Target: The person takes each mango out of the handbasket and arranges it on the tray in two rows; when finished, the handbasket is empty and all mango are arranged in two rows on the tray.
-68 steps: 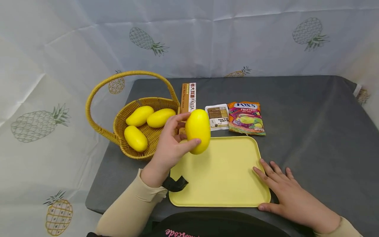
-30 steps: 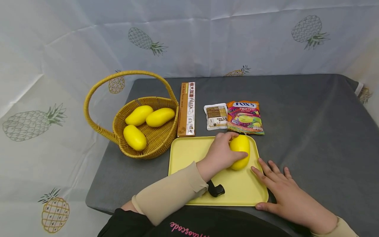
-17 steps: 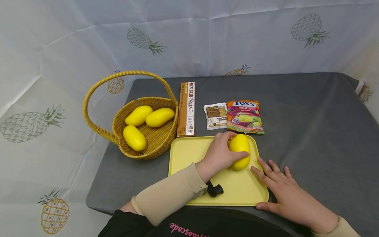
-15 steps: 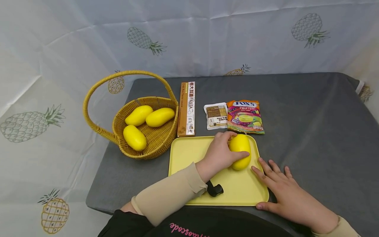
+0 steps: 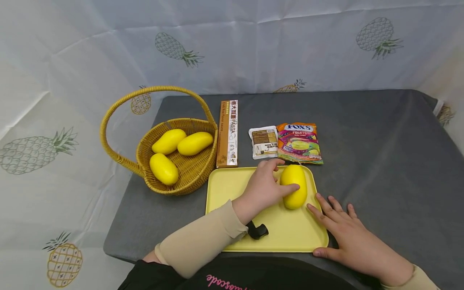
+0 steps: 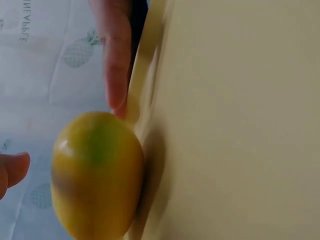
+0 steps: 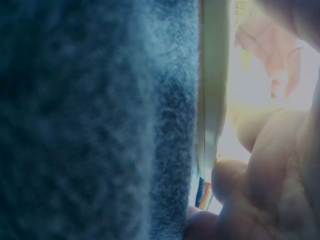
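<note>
A yellow mango [image 5: 295,177] lies lengthwise near the right side of a pale yellow tray [image 5: 232,175]. Around its left side my left hand [image 5: 262,186] has loosened, with a gap between the fingers and the fruit. The thumb reaches over the mango in the head view, while the left wrist view shows clear space between the mango [image 6: 97,175] and a thumb tip. My right hand [image 5: 357,237] rests with spread fingers on the table against the tray's right edge. Three more mangoes sit in a wicker basket [image 5: 195,179] at the left.
Behind the tray lie a pasta box [image 5: 227,135], a white-and-brown packet [image 5: 264,143] and a Fox's candy bag [image 5: 299,143]. The basket's tall handle [image 5: 156,89] arches up. A grey cloth [image 5: 380,153] covers the table. A black wrist mount [image 5: 258,231] hangs by the left sleeve.
My left hand has carried the mango rightward, set it on the tray and then spread its fingers off it, shifting slightly left. The right hand has stayed in place.
</note>
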